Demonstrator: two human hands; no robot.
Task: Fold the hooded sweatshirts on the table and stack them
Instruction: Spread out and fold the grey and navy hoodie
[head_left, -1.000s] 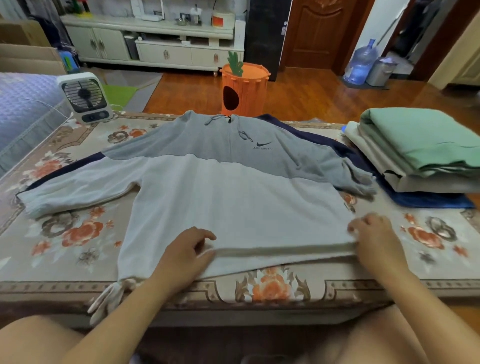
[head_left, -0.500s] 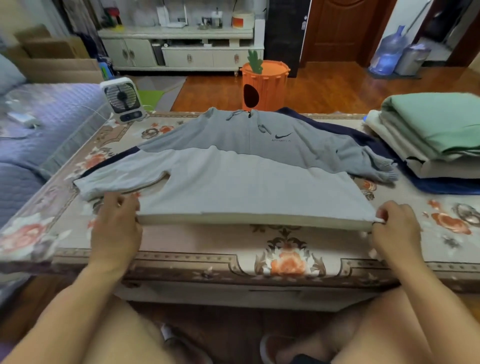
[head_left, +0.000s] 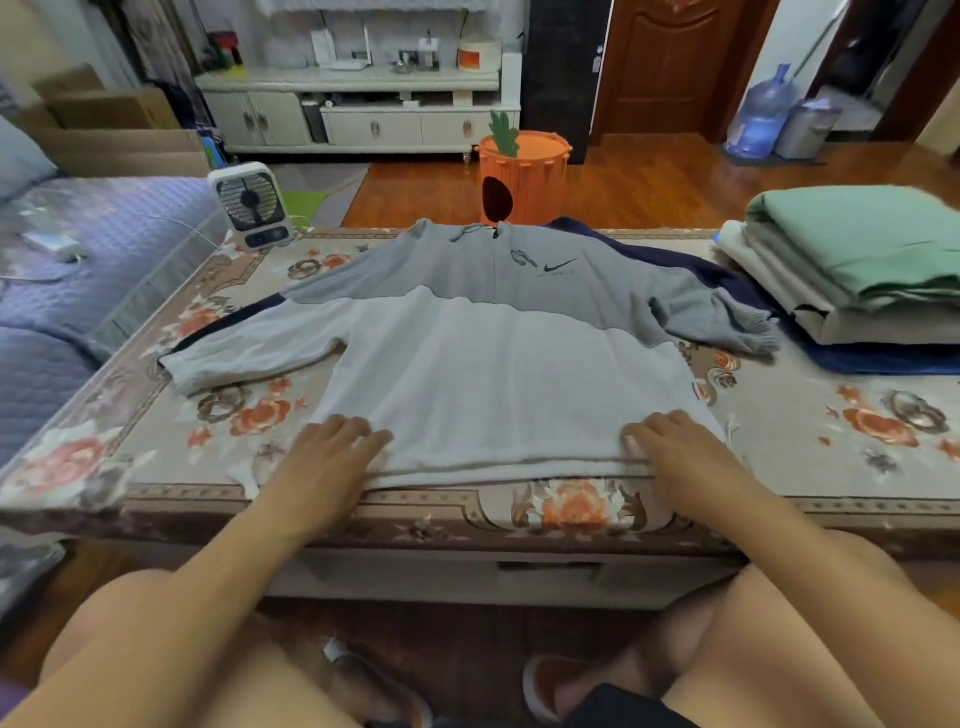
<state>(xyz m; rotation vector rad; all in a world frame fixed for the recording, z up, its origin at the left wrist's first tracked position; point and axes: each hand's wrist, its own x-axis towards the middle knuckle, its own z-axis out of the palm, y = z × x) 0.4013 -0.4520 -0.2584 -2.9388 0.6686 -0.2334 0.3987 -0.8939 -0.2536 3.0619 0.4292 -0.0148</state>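
The sweatshirt (head_left: 498, 374) lies flat mid-table (head_left: 831, 467), collar toward the far edge, hem nearest the person, sleeves spread left and right. The left hand (head_left: 327, 462) and right hand (head_left: 680, 452) rest flat, fingers straight, on the hem's two corners, well apart.

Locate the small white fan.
In the head view, the fan stands at the table's far left corner, beside the purple sofa, left of the grey sweatshirt.

The sweatshirt (head_left: 498, 374) is pale grey below, darker grey above. The tablecloth (head_left: 857, 441) is beige with orange flowers. The top folded garment (head_left: 862, 234) is green.
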